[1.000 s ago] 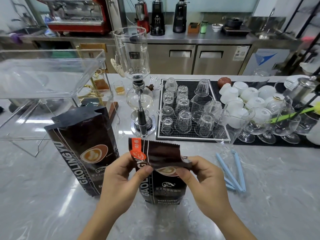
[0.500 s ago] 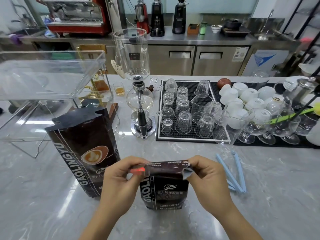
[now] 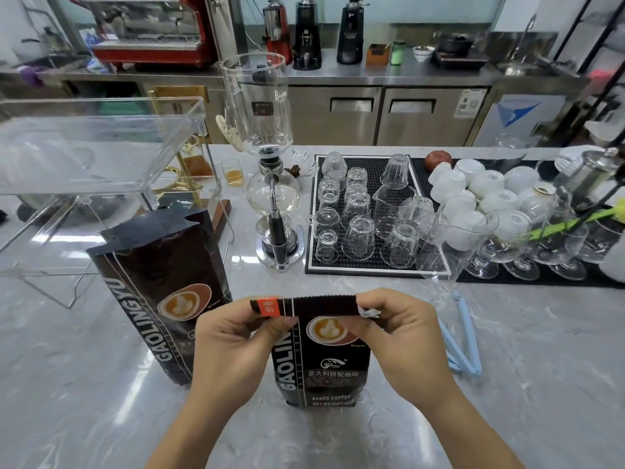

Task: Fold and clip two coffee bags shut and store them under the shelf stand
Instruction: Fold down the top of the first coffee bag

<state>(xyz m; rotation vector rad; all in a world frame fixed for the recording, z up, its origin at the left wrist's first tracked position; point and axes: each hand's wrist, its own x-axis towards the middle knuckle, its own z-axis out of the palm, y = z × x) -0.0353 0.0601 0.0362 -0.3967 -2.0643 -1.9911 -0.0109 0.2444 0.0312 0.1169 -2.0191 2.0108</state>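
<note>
Head view: small bag stands on counter right in front of me. Top flap stood up tall a second ago, now rolled down flat into tight strip. Left hand pinches strip's left end, right hand pinches right end, both closed on it. I think fold nearly done, clip comes next. Blue clips lie just right of my hand. Big bag stands left, top not folded. Clear shelf stand waits far left.

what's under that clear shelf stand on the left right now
Under the clear shelf stand only bare counter and its wire legs show; neither coffee bag is there yet.
</note>
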